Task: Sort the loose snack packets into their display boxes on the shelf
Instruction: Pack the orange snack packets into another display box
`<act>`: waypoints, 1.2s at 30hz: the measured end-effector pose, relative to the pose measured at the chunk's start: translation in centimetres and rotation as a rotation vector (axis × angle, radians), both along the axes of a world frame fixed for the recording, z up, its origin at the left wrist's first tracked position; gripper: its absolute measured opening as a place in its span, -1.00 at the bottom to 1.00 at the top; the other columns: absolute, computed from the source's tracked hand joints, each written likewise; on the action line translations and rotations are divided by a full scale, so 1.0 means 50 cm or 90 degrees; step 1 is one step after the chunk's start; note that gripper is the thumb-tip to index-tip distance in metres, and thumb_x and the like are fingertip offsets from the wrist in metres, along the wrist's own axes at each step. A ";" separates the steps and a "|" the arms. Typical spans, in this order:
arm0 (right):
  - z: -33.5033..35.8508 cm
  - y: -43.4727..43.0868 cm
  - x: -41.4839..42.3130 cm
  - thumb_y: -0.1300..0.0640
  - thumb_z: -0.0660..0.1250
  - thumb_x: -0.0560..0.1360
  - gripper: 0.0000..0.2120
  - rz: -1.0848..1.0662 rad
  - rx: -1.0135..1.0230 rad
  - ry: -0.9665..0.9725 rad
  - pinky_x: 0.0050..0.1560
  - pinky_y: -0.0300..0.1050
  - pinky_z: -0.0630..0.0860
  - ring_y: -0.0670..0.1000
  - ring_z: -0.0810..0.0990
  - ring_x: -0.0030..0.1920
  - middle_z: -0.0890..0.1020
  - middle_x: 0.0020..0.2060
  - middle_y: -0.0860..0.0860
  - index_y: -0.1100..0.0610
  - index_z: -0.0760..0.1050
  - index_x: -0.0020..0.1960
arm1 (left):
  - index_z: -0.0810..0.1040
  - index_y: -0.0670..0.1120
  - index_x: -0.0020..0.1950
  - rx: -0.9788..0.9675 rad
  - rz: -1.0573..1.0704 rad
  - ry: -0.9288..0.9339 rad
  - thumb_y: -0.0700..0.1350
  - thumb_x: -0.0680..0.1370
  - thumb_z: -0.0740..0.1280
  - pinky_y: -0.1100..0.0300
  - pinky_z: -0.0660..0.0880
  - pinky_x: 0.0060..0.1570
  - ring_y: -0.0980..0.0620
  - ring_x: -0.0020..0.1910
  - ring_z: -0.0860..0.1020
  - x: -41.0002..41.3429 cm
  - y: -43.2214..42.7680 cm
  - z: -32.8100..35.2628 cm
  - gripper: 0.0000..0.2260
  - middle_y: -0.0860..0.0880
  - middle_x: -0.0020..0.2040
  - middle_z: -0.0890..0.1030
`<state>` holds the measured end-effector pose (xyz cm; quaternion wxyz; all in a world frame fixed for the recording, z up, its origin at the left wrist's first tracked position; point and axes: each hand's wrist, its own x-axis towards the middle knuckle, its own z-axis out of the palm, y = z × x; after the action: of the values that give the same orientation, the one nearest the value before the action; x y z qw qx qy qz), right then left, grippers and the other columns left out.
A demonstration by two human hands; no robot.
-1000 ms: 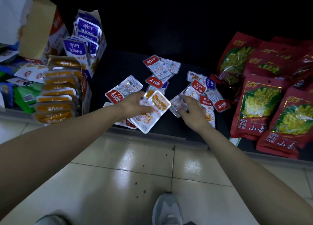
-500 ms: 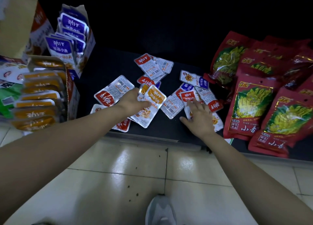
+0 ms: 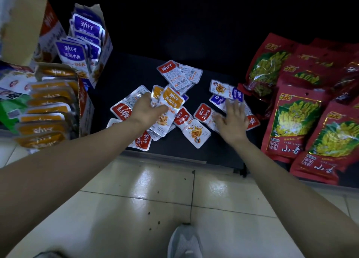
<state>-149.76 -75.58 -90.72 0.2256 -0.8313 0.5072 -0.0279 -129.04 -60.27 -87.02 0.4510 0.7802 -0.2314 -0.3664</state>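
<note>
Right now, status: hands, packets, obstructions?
Left hand grips orange packets. Right hand flat, open, on loose packets. Orange display box at left, path unobstructed.

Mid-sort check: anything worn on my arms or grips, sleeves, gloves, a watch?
Nothing visible. The left grip and right grip are ungloved, no rings showing. The left forearm and right forearm are bare to the frame edge: no sleeves, watch or bands.

Pale, glossy floor tiles (image 3: 136,228) down below, grout lines crossing, dark specks (image 3: 149,213) scattered over them, soft patches of glare (image 3: 143,180) on the row nearest the display. Above that, a low dark shelf (image 3: 132,71) with a pale front edge, its back lost in blackness.
</note>
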 end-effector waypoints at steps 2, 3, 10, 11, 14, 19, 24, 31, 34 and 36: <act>-0.004 -0.011 0.001 -0.17 0.06 0.63 -0.36 -0.002 0.051 0.099 0.50 0.15 -0.12 0.08 -0.17 0.57 -0.08 0.59 0.06 0.06 -0.05 0.60 | 0.49 -0.14 0.12 -0.001 0.005 -0.003 -0.14 0.52 0.42 0.08 0.57 0.00 -0.02 -0.05 0.64 -0.001 0.001 -0.002 -0.78 -0.07 0.02 0.64; -0.005 -0.002 0.005 -0.18 0.05 0.63 -0.37 0.021 0.045 0.101 0.49 0.14 -0.10 0.07 -0.13 0.57 -0.06 0.59 0.04 0.06 -0.02 0.59 | 0.50 -0.13 0.11 -0.001 0.009 -0.002 -0.14 0.52 0.42 0.09 0.57 -0.01 -0.01 -0.06 0.64 -0.001 0.000 -0.002 -0.78 -0.07 0.02 0.64; 0.007 0.080 0.058 0.02 0.15 0.64 -0.61 0.105 0.075 -0.166 0.35 -0.10 0.22 0.09 0.30 0.37 0.42 0.35 0.08 0.12 0.39 0.42 | 0.42 0.03 -0.08 -0.021 0.023 0.030 -0.16 0.56 0.36 0.30 0.45 -0.28 0.13 -0.16 0.57 -0.008 -0.001 0.013 -0.85 0.10 -0.13 0.54; 0.017 0.081 0.062 0.03 0.16 0.65 -0.63 0.058 0.105 -0.224 0.35 -0.07 0.28 0.07 0.34 0.34 0.44 0.30 0.08 0.14 0.40 0.41 | 0.46 -0.04 0.01 -0.025 0.022 0.042 -0.16 0.57 0.34 0.28 0.49 -0.26 0.11 -0.13 0.59 -0.009 0.001 0.017 -0.91 0.05 -0.09 0.58; 0.059 0.096 0.080 -0.10 0.14 0.64 -0.56 -0.014 0.379 -0.363 0.18 -0.15 0.46 -0.03 0.48 0.26 0.45 0.23 -0.07 0.06 0.32 0.45 | 0.45 -0.14 0.18 -0.045 0.004 0.100 -0.16 0.59 0.30 0.20 0.54 -0.17 0.07 -0.11 0.61 -0.019 0.006 0.032 -0.82 -0.01 -0.02 0.62; 0.092 0.141 0.136 -0.04 0.17 0.63 -0.64 0.065 0.645 -0.442 0.29 0.09 0.46 0.09 0.58 0.24 0.60 0.23 0.06 0.07 0.40 0.37 | 0.39 -0.12 0.11 -0.073 -0.059 0.050 -0.21 0.61 0.18 0.26 0.44 -0.14 0.09 -0.05 0.53 -0.057 0.009 0.077 -0.90 -0.05 0.01 0.53; 0.159 0.164 0.175 0.18 0.23 0.62 -0.73 0.045 0.657 -0.528 0.17 0.02 0.55 0.12 0.62 0.14 0.64 0.13 0.15 0.25 0.43 0.29 | 0.42 -0.24 0.16 0.008 -0.092 -0.151 -0.12 0.63 0.14 0.16 0.29 0.18 -0.02 0.17 0.31 -0.012 0.042 0.147 -0.77 -0.07 0.11 0.27; 0.245 0.245 0.287 0.27 0.26 0.59 -0.82 0.121 0.671 -0.564 -0.01 -0.07 0.62 0.03 0.68 -0.02 0.67 0.02 0.10 0.21 0.48 0.18 | 0.55 -0.10 0.22 0.060 -0.193 -0.532 -0.03 0.61 0.24 0.14 0.38 -0.02 -0.07 0.04 0.50 0.138 0.219 0.266 -0.75 -0.10 0.07 0.48; 0.257 0.278 0.347 0.26 0.27 0.59 -0.79 0.067 0.646 -0.602 0.13 0.06 0.58 0.08 0.65 0.07 0.64 0.11 0.13 0.21 0.45 0.22 | 0.58 -0.05 0.20 0.014 -0.096 -0.531 0.10 0.57 0.24 0.21 0.30 -0.07 -0.03 0.06 0.50 0.187 0.324 0.274 -0.68 -0.05 0.06 0.50; 0.257 0.298 0.379 0.25 0.26 0.60 -0.79 0.035 0.624 -0.610 0.13 0.05 0.58 0.07 0.65 0.06 0.64 0.09 0.11 0.23 0.44 0.23 | 0.51 0.01 0.32 0.017 -0.073 -0.478 0.29 0.48 0.17 0.25 0.26 0.12 0.01 0.27 0.41 0.204 0.390 0.251 -0.46 -0.05 0.25 0.48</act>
<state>-130.79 -60.69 -77.88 0.7760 -0.5418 0.2840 -0.1536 -118.85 -40.75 -74.48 0.3030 0.8519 -0.4191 -0.0829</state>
